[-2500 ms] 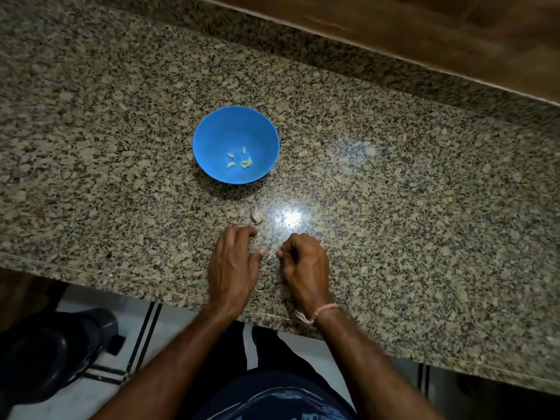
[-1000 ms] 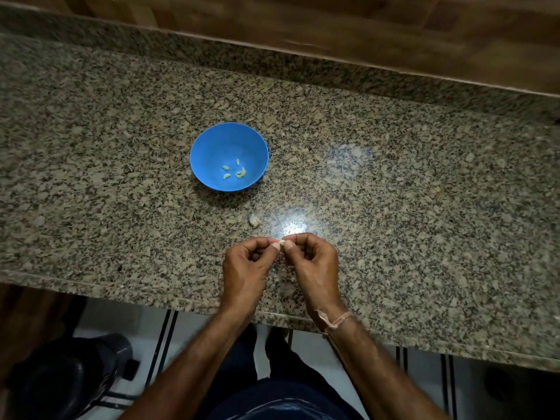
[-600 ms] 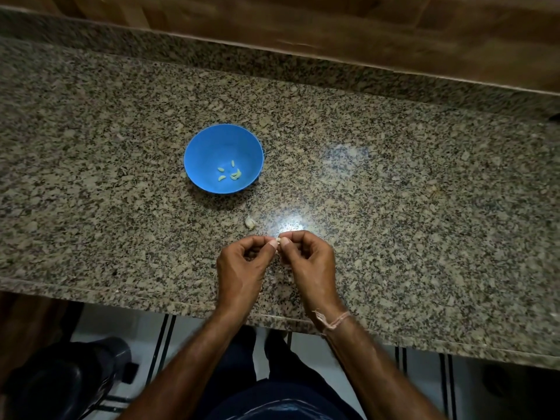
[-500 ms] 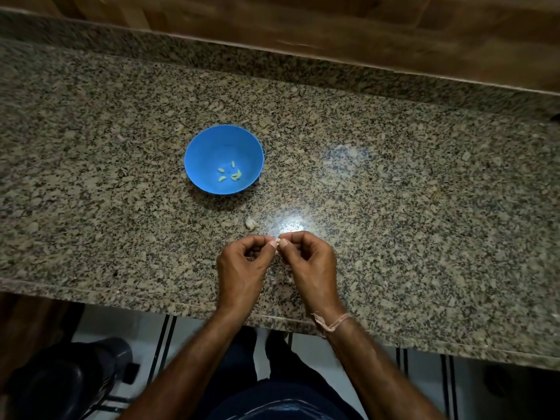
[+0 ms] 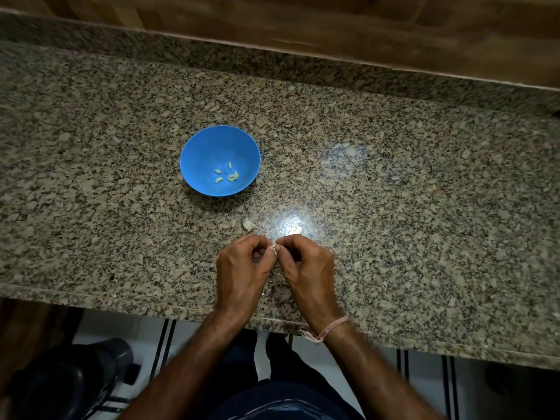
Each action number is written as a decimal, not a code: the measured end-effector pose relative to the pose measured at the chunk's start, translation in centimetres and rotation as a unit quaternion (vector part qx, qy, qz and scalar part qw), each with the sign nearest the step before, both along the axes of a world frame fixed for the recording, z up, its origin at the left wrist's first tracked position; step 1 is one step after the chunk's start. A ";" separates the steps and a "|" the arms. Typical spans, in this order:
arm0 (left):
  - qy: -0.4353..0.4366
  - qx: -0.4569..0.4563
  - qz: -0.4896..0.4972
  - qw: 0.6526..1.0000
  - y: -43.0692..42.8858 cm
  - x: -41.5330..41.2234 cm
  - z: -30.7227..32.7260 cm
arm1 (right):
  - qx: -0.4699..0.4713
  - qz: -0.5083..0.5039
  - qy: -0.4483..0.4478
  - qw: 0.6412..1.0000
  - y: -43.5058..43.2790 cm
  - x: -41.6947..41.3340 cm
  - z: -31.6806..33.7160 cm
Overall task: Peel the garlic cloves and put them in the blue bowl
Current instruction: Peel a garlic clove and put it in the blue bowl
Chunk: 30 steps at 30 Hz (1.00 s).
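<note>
A blue bowl [image 5: 194, 153] stands on the granite counter [image 5: 394, 192] with several pale peeled cloves [image 5: 227, 174] in its bottom. Nearer to me, my left hand [image 5: 242, 274] and my right hand [image 5: 306, 268] meet fingertip to fingertip just above the counter. Together they pinch a small garlic clove [image 5: 275, 247], of which only a whitish sliver shows between the thumbs. One unpeeled clove [image 5: 248, 224] lies on the counter just beyond my hands, toward the bowl.
A glare spot shines on the counter right of the loose clove. A wooden wall panel [image 5: 333, 31] runs along the back. The counter's front edge lies under my wrists. A dark round container [image 5: 69, 383] stands on the floor at lower left.
My hands came together from resting apart on the counter and now pinch a clove between them. Over the last second they have stayed in the same place.
</note>
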<state>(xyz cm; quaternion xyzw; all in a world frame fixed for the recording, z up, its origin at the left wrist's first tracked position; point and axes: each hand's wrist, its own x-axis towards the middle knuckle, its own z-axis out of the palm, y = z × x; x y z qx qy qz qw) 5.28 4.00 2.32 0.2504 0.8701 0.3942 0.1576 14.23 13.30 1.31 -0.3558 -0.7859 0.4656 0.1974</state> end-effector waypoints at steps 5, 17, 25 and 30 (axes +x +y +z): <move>-0.104 0.030 0.053 0.993 0.1 -0.1 -0.5 | -0.007 -0.005 0.001 1.000 0.1 0.0 -0.3; -0.219 0.054 0.078 0.971 0.1 -0.3 -1.9 | -0.190 0.005 -0.002 0.982 1.4 0.3 -2.3; -0.173 -0.035 0.068 0.982 0.1 0.1 -3.5 | -0.448 -0.108 0.066 0.885 2.3 -0.1 -2.7; -0.166 -0.019 0.073 0.983 0.3 -0.1 -3.6 | -0.470 -0.118 0.065 0.872 2.5 -0.1 -2.8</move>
